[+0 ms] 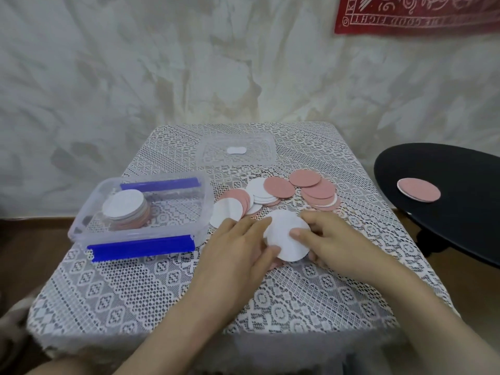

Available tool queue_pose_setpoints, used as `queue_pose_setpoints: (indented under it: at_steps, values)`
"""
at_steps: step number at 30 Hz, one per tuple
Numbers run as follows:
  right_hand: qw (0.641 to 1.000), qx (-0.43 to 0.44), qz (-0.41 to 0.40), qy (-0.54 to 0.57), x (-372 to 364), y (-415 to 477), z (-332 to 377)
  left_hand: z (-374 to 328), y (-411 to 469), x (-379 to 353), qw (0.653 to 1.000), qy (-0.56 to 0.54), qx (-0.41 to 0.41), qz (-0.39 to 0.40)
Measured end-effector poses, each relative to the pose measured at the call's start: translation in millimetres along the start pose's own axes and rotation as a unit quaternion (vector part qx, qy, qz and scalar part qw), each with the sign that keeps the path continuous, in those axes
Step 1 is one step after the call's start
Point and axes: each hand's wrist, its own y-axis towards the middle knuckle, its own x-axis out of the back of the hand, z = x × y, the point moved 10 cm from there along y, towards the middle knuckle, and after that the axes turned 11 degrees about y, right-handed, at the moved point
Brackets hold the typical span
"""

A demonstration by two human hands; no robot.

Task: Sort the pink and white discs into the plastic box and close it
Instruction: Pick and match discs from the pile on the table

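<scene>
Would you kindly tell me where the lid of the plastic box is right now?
In the head view, the clear lid lies flat at the far edge of the table, just beyond the loose discs and right of the open plastic box.

We can read print in one place only: a red cloth banner [422,14] hanging on the wall at the upper right. Pale lettering along its lower border runs upside down to us and gives "THE GOOD FIGHT". On its left border we make out "KE"; the rest is cut off.
</scene>
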Motion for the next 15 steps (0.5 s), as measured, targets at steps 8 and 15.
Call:
queue_pose_setpoints:
  at_steps: [8, 15]
  values:
    - [0.999, -0.018, 0.001, -0.034, -17, 2, 2, 40, -13, -1, 0.980, -0.163, 0.104, 0.046]
    - [0.962, -0.036, -0.024, -0.268, -6, 14, -6, 60, -17, -9, 0.972, -0.184, 0.131, 0.067]
